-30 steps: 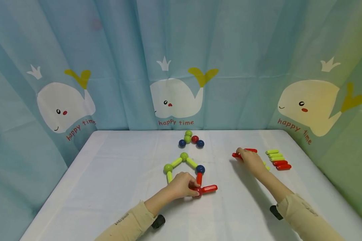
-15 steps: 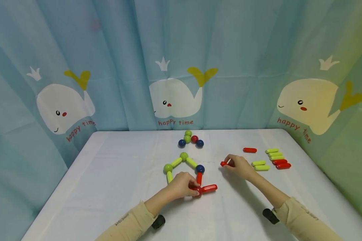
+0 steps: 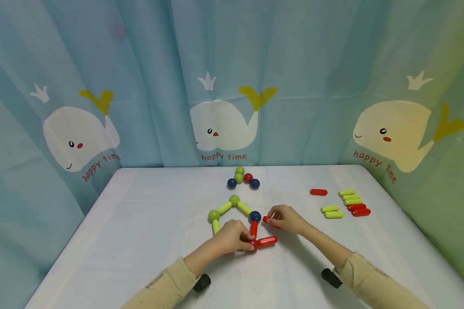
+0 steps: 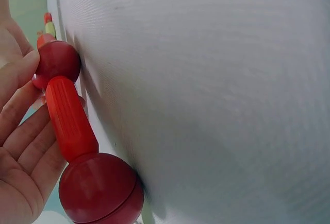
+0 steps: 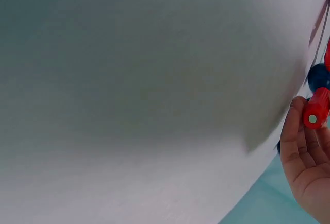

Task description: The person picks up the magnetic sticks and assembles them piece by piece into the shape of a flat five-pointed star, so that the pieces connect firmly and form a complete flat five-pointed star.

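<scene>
In the head view my left hand (image 3: 231, 237) pinches a red ball (image 3: 254, 245) at the near right corner of a ring of balls and magnetic sticks. A red stick (image 3: 267, 241) juts right from that ball; another links it to a blue ball (image 3: 255, 216). The left wrist view shows the pinched ball (image 4: 59, 62) joined by a red stick (image 4: 71, 118) to a second red ball (image 4: 100, 188), which the hand hides in the head view. Just right of the blue ball, my right hand (image 3: 287, 219) pinches a loose red stick (image 5: 316, 109), apart from the ring.
Green balls (image 3: 214, 216) and green sticks (image 3: 226, 207) form the ring's far and left sides. Behind it sit several loose balls (image 3: 248, 177). At the right lie a lone red stick (image 3: 318, 192) and several green sticks (image 3: 334, 214) and red sticks (image 3: 361, 212). A whale-print curtain hangs behind the table (image 3: 158, 201).
My right hand has brought a red stick from the sticks at the right leftward and nearer, up beside the blue ball. My left hand has stayed on the red ball.
</scene>
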Motion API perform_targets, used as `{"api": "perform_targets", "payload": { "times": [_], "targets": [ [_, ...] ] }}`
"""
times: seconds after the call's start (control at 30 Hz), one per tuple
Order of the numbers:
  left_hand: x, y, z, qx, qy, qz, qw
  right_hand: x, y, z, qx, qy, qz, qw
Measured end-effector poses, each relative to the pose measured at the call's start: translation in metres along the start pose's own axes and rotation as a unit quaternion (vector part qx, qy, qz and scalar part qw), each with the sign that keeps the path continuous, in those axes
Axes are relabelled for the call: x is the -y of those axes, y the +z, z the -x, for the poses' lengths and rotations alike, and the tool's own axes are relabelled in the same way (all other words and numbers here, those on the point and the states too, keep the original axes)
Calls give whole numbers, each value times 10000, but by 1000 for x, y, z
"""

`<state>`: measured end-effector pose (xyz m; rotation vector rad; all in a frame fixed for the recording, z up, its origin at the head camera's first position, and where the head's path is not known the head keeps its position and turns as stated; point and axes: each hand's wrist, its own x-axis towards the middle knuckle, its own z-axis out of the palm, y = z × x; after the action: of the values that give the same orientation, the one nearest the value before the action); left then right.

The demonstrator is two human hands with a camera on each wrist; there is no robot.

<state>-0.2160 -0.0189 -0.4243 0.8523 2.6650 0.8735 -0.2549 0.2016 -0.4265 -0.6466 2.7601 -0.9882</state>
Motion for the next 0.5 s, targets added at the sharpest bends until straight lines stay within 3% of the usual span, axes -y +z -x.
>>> {"api": "perform_targets", "payload": {
  "times": [0.27,0.5],
  "targets": [
    [-1,1,1,-62,50,-57,10000,7,5,-6,166,0,35,9999],
    [-3,2,1,-199,-86,-159,9996,13,4,-8,443,892,-278,9946]
  ]
}}
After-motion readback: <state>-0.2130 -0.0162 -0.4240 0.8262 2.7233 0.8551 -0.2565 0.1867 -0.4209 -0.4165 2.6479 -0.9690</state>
